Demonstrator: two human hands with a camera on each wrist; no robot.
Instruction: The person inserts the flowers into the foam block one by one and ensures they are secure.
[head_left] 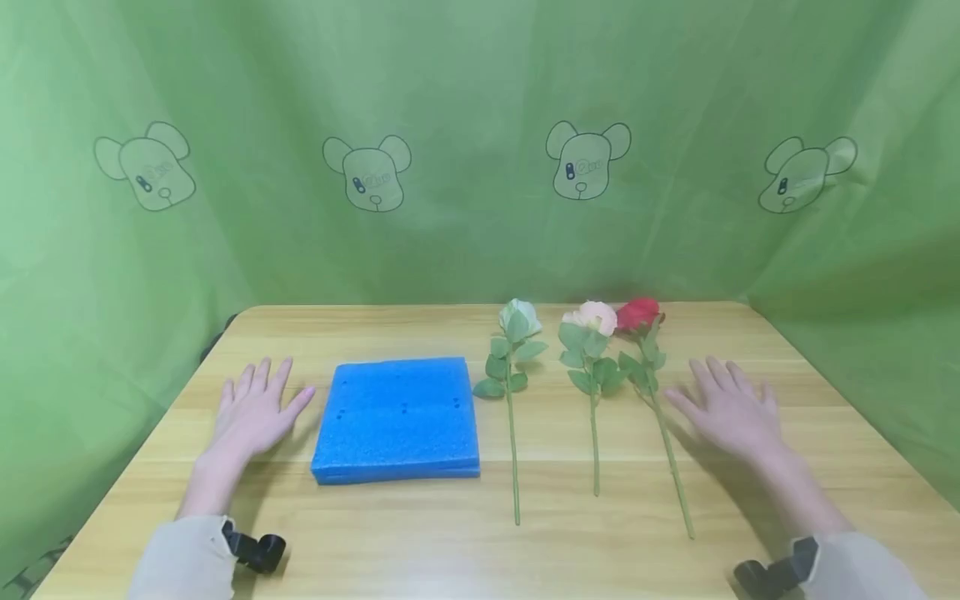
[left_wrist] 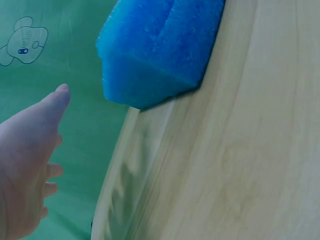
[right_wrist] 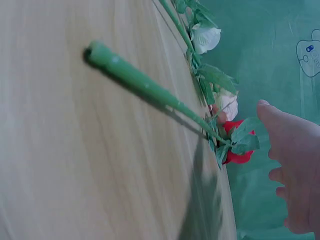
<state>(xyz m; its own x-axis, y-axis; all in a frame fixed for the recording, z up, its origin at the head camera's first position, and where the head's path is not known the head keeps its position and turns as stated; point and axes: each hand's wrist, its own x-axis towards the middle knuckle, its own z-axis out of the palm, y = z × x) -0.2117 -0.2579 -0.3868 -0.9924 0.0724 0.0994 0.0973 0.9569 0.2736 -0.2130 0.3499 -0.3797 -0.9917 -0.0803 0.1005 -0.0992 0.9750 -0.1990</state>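
My left hand (head_left: 257, 414) is spread with straight fingers at the left of the table, beside a blue foam block (head_left: 397, 421) with several small holes in its top. Over on the right, my right hand (head_left: 731, 412) is spread the same way, holding nothing. Nearest to it lies a red rose (head_left: 640, 314), its stem slanting toward the front. A pink flower (head_left: 596, 318) lies left of the red one, and a pale blue-white rose (head_left: 520, 318) lies closest to the block. In the left wrist view the foam block (left_wrist: 150, 55) stands apart from the thumb.
All of this is on a wooden table (head_left: 420, 542). A green curtain (head_left: 480, 233) printed with bear heads hangs behind and at both sides. Black wrist cameras are strapped at both sleeves (head_left: 187, 558).
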